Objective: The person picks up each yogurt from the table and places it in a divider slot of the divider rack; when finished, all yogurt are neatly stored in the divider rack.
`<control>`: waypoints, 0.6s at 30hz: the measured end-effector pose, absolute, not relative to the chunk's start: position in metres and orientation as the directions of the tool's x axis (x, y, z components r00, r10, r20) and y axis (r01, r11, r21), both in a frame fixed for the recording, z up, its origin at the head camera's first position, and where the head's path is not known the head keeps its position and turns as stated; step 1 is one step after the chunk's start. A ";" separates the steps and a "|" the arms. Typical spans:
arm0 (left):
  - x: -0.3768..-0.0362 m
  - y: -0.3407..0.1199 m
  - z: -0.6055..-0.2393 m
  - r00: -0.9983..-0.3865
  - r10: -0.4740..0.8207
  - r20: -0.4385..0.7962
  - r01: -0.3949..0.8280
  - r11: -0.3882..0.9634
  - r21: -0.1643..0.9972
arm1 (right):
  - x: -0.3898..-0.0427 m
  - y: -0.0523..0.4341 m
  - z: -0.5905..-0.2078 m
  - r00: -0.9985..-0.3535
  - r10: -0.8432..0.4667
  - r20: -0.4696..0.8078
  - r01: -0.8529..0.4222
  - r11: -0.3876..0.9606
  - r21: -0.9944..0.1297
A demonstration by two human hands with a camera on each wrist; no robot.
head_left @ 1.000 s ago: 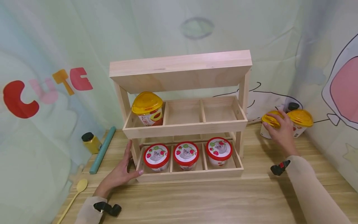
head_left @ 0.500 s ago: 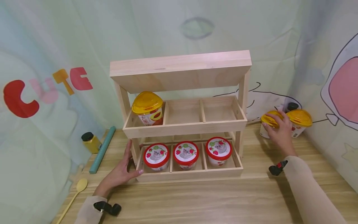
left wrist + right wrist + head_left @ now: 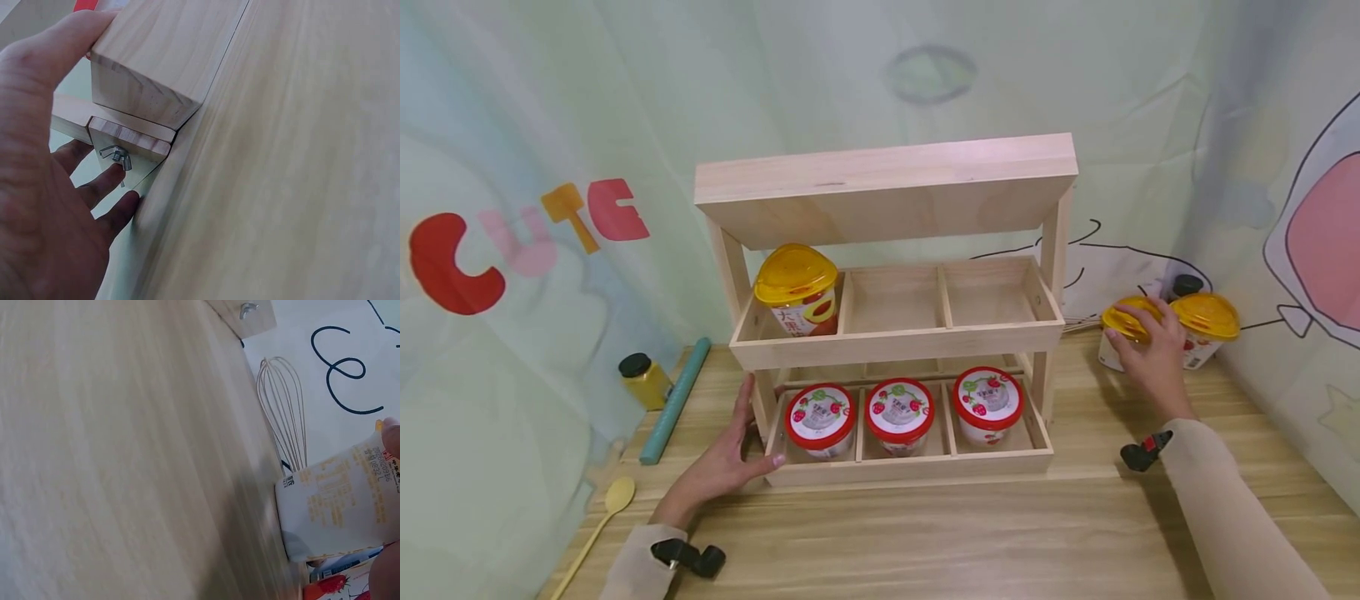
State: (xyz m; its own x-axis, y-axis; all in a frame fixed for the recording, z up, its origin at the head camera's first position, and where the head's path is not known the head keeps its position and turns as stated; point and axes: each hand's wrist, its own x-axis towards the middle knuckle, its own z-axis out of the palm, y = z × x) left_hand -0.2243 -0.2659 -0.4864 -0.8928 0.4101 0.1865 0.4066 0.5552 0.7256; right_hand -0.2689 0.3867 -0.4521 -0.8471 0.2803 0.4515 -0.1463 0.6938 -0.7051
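Observation:
At the far right, my right hand (image 3: 1155,367) grips a white yogurt cup (image 3: 1111,354) with a yellow domed lid. In the right wrist view the cup (image 3: 337,503) stands low at the tabletop, its printed side visible. A second yellow-lidded cup (image 3: 1206,317) is right behind that hand. My left hand (image 3: 722,467) holds the lower left corner of a two-tier wooden rack (image 3: 895,339), thumb at the front and fingers round the side post; a fingertip is at a wing nut (image 3: 117,155). One yellow-lidded cup (image 3: 797,287) sits in the upper left compartment. Red-lidded tubs (image 3: 901,412) fill the lower front compartments.
A yellow jar (image 3: 646,383) with a black lid and a teal rod (image 3: 676,404) lie left of the rack. Nearer on the left is a yellow spoon (image 3: 617,497). A wire whisk (image 3: 284,406) lies beside the gripped cup. A black cap (image 3: 1186,286) shows behind the cups.

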 end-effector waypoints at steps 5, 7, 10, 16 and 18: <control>-0.224 -0.265 -0.485 -0.894 0.408 0.185 0.405 0.559 0.724 | -0.268 0.386 -0.450 -0.814 0.279 0.510 -0.199 0.691 -0.695; -0.224 -0.266 -0.485 -0.892 0.410 0.190 0.409 0.556 0.724 | -0.267 0.385 -0.448 -0.801 0.279 0.529 -0.215 0.691 -0.690; -0.225 -0.266 -0.484 -0.890 0.412 0.195 0.413 0.548 0.727 | -0.264 0.384 -0.445 -0.789 0.282 0.545 -0.230 0.689 -0.688; -0.224 -0.266 -0.485 -0.893 0.409 0.189 0.407 0.555 0.726 | -0.257 0.380 -0.432 -0.760 0.280 0.586 -0.265 0.690 -0.673; -0.224 -0.266 -0.486 -0.895 0.406 0.187 0.405 0.560 0.723 | -0.256 0.379 -0.429 -0.746 0.278 0.605 -0.289 0.684 -0.670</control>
State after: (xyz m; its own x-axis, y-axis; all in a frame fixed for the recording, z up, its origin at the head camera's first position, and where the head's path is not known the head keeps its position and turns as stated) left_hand -0.2241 -0.2658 -0.4856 -0.8946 0.4057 0.1871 0.4051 0.5599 0.7228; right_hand -0.2558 0.3787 -0.4290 -0.7460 0.2780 0.6051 -0.2885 0.6840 -0.6700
